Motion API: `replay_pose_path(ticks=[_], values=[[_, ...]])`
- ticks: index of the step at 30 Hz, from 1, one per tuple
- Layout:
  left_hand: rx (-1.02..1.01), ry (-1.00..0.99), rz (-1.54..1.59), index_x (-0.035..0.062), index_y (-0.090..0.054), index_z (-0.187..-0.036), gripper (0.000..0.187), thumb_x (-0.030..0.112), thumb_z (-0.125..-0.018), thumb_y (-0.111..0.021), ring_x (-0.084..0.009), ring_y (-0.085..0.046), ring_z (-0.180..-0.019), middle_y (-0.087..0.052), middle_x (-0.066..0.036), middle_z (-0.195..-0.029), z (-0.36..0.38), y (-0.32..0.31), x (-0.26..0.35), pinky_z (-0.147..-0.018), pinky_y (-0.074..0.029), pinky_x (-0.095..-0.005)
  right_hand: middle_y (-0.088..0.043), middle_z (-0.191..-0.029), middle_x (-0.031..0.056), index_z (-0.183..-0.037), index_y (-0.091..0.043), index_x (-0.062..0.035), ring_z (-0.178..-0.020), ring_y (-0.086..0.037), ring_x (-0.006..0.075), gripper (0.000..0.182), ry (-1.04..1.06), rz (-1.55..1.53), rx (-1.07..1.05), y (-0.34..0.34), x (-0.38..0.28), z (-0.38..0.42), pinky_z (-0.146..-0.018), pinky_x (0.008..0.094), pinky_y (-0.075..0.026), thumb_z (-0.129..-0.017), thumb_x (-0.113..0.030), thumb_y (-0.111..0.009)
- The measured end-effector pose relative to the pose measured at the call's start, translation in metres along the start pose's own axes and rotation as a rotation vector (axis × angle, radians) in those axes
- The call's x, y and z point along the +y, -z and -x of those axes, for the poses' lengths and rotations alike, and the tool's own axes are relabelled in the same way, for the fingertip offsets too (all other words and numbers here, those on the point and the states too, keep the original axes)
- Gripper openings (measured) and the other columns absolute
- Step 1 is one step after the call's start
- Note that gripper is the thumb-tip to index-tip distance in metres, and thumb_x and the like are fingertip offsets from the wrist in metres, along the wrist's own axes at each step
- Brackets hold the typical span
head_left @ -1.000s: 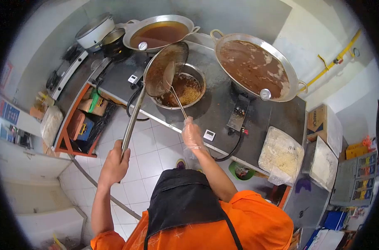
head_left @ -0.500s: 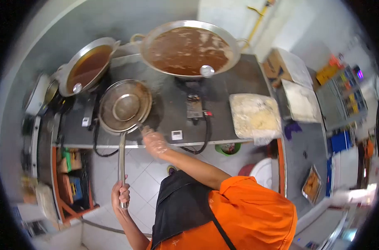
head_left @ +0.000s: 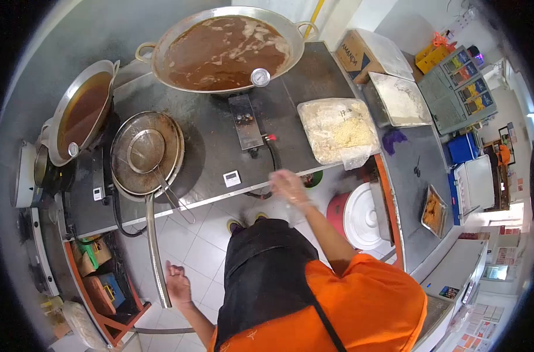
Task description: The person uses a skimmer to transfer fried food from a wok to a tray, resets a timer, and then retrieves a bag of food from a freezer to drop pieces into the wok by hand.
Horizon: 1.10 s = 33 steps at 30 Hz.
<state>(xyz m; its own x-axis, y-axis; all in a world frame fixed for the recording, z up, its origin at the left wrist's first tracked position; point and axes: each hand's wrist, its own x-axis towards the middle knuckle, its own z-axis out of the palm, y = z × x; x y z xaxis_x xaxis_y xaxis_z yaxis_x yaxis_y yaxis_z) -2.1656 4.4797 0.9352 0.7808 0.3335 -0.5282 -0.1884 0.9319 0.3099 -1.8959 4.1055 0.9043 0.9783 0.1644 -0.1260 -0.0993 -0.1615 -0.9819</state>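
A large round mesh strainer [head_left: 124, 173] rests at the front left of the dark counter, its long metal handle [head_left: 156, 258] sticking out past the edge. On top of it lies a smaller strainer [head_left: 145, 151] with a thin wire handle. Beside the large handle's end, my left hand [head_left: 179, 284] is open, fingers apart, not gripping it. My right hand [head_left: 290, 189], in a clear plastic glove, hangs at the counter's front edge; it is slightly blurred, its fingers look loosely apart and nothing shows in it. Nearest to it is a small white timer [head_left: 232, 178].
A wide pan of brown oil [head_left: 226, 53] with a dial thermometer [head_left: 260, 77] stands at the back; a second oil pan [head_left: 86, 111] is at the left. Right hold a tub of pale crumbs [head_left: 338, 130] and a white-powder tray [head_left: 399, 100]. Below stands a white-lidded red bucket [head_left: 364, 217].
My left hand has let go of the large strainer's handle. My right hand has left the strainers and moved right. The small strainer's wire handle now hangs over the counter edge. The view has shifted.
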Motion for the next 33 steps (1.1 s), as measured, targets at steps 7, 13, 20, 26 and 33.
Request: replay_pose_path(ticks=[7,13,20,26,33], values=[[0.26,0.243,-0.87,0.0075,-0.055,-0.112,0.03,0.019,-0.086,-0.064,-0.0157,-0.055,-0.09,-0.059,-0.004,-0.101,-0.052,0.009,-0.108,-0.077,-0.048,-0.0297,-0.063,-0.084,0.0072,-0.103,-0.059,-0.0037,-0.067,-0.061,0.0131,0.028,-0.423,-0.038,0.257,0.08,0.038,0.036,-0.057,0.0257,-0.05,-0.091,-0.029,-0.057],[-0.069,-0.646,-1.795,-0.0074,-0.053,-0.104,0.05,0.029,-0.076,-0.073,-0.0326,-0.056,-0.088,-0.056,-0.021,-0.095,-0.162,-0.079,-0.233,-0.078,-0.045,-0.0413,-0.062,-0.078,0.0069,-0.099,-0.057,-0.0014,-0.061,-0.058,0.0108,0.023,-0.382,-0.133,0.214,0.111,0.046,0.029,-0.054,0.0234,-0.048,-0.094,-0.023,-0.052],[0.129,-0.768,-2.214,-0.0126,-0.037,-0.119,0.076,0.03,-0.069,-0.076,-0.0421,-0.044,-0.103,-0.045,-0.029,-0.109,-0.221,-0.112,-0.284,-0.089,-0.038,-0.0467,-0.062,-0.079,0.0042,-0.097,-0.058,-0.0016,-0.062,-0.056,0.0094,0.024,-0.276,0.012,0.013,0.181,0.052,0.007,-0.057,0.0243,-0.047,-0.092,-0.025,-0.055],[0.259,-1.056,-2.082,-0.0074,-0.048,-0.11,0.052,0.027,-0.077,-0.069,-0.0415,-0.048,-0.098,-0.05,-0.027,-0.101,-0.172,-0.142,-0.319,-0.085,-0.039,-0.0465,-0.062,-0.075,0.0071,-0.094,-0.061,-0.0007,-0.066,-0.059,0.0138,0.022,-0.222,0.086,-0.125,0.197,0.049,-0.026,-0.063,0.0293,-0.047,-0.089,-0.022,-0.057],[0.255,-0.869,-1.929,-0.002,-0.058,-0.092,0.026,0.014,-0.076,-0.069,-0.0357,-0.052,-0.093,-0.053,-0.02,-0.097,-0.124,-0.045,-0.321,-0.083,-0.041,-0.0435,-0.064,-0.083,0.016,-0.092,-0.062,-0.0019,-0.077,-0.063,0.0283,0.023,-0.047,0.217,-0.431,0.136,0.018,-0.079,-0.074,0.0349,-0.048,-0.086,-0.024,-0.058]])
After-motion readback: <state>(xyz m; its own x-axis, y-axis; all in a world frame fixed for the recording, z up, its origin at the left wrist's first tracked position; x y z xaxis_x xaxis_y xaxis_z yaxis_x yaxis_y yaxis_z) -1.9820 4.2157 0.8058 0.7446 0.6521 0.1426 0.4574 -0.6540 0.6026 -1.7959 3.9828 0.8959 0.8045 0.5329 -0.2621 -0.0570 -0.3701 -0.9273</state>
